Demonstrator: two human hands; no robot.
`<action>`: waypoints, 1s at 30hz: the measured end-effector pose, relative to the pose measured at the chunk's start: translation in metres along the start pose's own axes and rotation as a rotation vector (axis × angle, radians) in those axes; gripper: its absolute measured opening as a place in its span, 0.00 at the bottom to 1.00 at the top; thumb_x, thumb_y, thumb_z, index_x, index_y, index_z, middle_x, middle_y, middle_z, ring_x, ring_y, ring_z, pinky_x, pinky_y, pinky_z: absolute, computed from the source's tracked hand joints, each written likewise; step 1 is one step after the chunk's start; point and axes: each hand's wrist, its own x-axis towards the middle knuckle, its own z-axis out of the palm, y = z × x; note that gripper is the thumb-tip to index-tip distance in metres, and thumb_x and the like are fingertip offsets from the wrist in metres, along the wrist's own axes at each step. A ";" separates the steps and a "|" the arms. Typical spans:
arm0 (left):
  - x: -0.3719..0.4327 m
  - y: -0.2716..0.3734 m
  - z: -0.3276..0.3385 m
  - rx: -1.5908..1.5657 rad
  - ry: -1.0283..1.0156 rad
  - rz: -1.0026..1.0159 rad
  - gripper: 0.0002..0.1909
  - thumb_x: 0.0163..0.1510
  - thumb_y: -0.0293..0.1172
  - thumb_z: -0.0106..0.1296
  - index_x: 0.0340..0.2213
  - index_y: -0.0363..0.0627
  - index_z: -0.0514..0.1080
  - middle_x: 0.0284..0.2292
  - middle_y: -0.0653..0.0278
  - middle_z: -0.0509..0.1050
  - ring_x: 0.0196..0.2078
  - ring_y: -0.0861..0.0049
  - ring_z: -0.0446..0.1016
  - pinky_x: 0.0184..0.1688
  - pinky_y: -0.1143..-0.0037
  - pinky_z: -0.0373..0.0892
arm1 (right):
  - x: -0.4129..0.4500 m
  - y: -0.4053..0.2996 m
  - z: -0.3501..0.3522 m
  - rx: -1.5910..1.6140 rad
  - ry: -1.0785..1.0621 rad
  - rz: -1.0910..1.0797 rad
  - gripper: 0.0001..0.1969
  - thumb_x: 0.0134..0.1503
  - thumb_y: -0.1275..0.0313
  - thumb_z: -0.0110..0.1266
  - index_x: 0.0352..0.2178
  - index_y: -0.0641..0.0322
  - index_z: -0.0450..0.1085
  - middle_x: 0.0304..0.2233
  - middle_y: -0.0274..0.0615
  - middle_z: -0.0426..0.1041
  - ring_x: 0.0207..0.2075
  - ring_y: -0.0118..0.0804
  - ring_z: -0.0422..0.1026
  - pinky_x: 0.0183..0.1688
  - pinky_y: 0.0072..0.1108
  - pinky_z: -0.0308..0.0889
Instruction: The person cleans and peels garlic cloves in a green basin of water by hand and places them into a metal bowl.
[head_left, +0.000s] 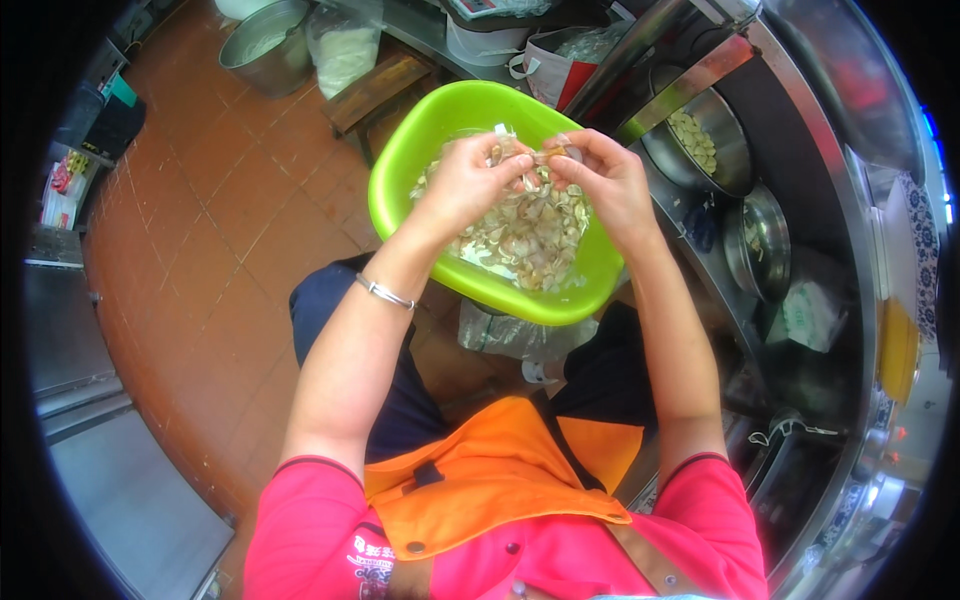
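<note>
Both hands meet over a lime-green plastic basin (397, 150) in front of me. Between the fingertips sits a small brownish piece (555, 151), apparently a garlic clove in its skin. My left hand (474, 171) pinches it from one side, with pale papery bits around its fingers. My right hand (609, 174) grips the other end with thumb and fingers. Below them lies a heap of garlic skins (525, 240), wet-looking, with some paler cloves among them. The fingers partly hide the piece.
On a metal shelf to the right stand a steel bowl (731, 161) of peeled cloves and a second steel bowl (757, 259) with a few scraps. A wooden stool (379, 90), a metal pot (266, 71) and a plastic bag (346, 60) stand on the tiled floor (202, 217) beyond.
</note>
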 end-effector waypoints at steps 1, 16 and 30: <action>-0.002 0.002 0.001 0.001 0.000 -0.002 0.09 0.59 0.34 0.56 0.39 0.42 0.74 0.29 0.71 0.76 0.31 0.90 0.71 0.29 0.86 0.63 | -0.002 0.001 0.000 0.002 0.000 0.001 0.09 0.56 0.77 0.59 0.38 0.70 0.73 0.29 0.33 0.75 0.28 0.21 0.72 0.33 0.15 0.69; 0.004 0.008 0.003 -0.173 0.134 0.017 0.10 0.60 0.34 0.51 0.39 0.40 0.73 0.31 0.70 0.74 0.30 0.86 0.71 0.26 0.84 0.63 | 0.001 0.015 0.002 -0.158 0.093 0.204 0.13 0.60 0.65 0.56 0.32 0.68 0.73 0.27 0.41 0.75 0.28 0.33 0.75 0.32 0.22 0.70; 0.002 0.013 -0.013 -0.357 0.232 -0.102 0.19 0.63 0.47 0.50 0.25 0.48 0.67 0.22 0.71 0.68 0.25 0.86 0.68 0.21 0.83 0.57 | 0.024 0.021 -0.005 -0.785 -0.241 0.064 0.09 0.50 0.70 0.57 0.31 0.65 0.72 0.27 0.50 0.76 0.32 0.49 0.76 0.36 0.33 0.70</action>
